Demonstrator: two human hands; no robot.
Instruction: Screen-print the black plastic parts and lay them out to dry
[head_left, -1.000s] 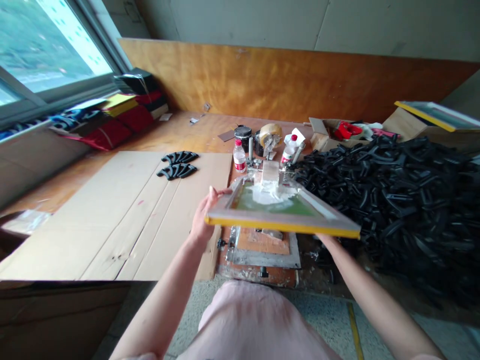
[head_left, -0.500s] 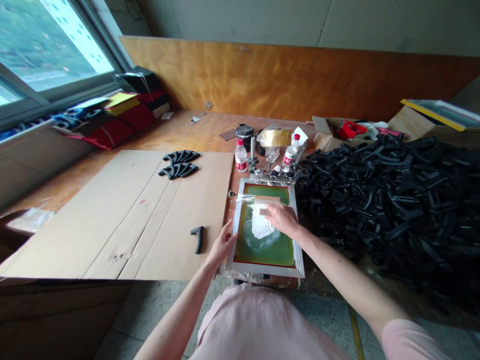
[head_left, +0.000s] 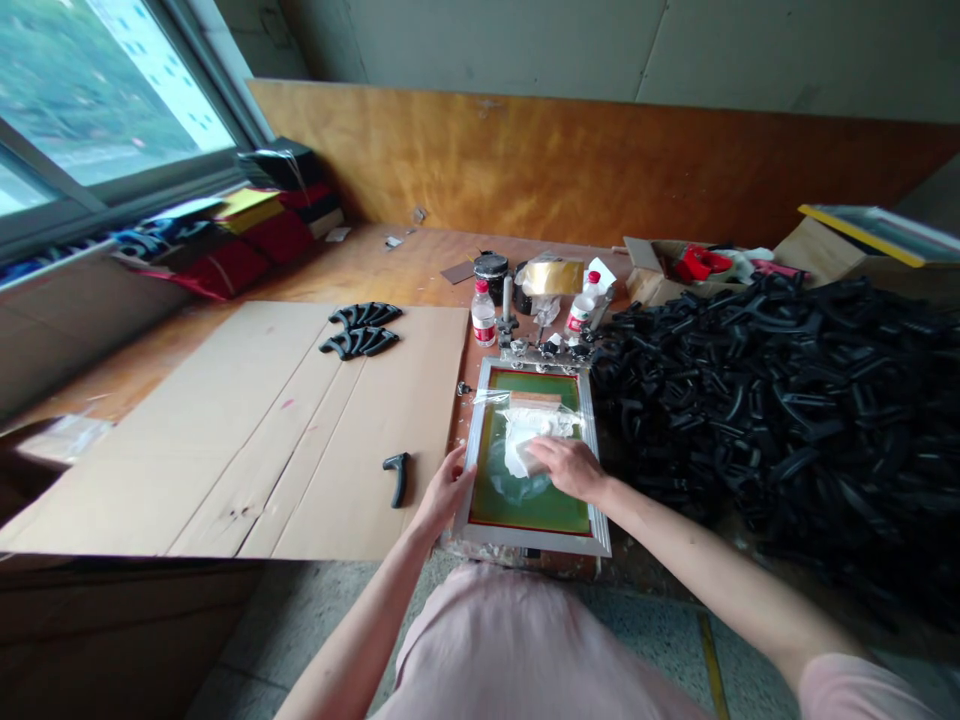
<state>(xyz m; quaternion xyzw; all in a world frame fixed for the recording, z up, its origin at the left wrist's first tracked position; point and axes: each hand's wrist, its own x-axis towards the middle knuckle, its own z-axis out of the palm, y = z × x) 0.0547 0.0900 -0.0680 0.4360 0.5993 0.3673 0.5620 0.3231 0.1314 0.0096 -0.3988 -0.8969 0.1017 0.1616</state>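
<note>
A screen printing frame [head_left: 600, 520] with silver edges and a green mesh lies flat in front of me. White ink [head_left: 517, 430] is spread over the mesh's middle, below a brown strip [head_left: 534, 399] and some clear film. My right hand [head_left: 570, 467] pinches a small pale squeegee [head_left: 534, 456] against the inked area; the fingers partly cover it. At the frame's left edge, my left hand [head_left: 450, 487] has its fingers closed on the metal rail. A single black handle [head_left: 397, 480] rests on the cardboard left of that hand.
Flat cardboard [head_left: 225, 430] bears several black handles [head_left: 361, 331] in rows. A large heap of black handles [head_left: 780, 420] fills the right side. Behind the frame stand metal clamps [head_left: 544, 352], a bottle [head_left: 483, 315], another bottle [head_left: 581, 308], a black jar [head_left: 491, 275] and tape [head_left: 553, 277].
My right hand has moved toward me with the squeegee, down across the white ink. My left hand stays at the frame's left edge.
</note>
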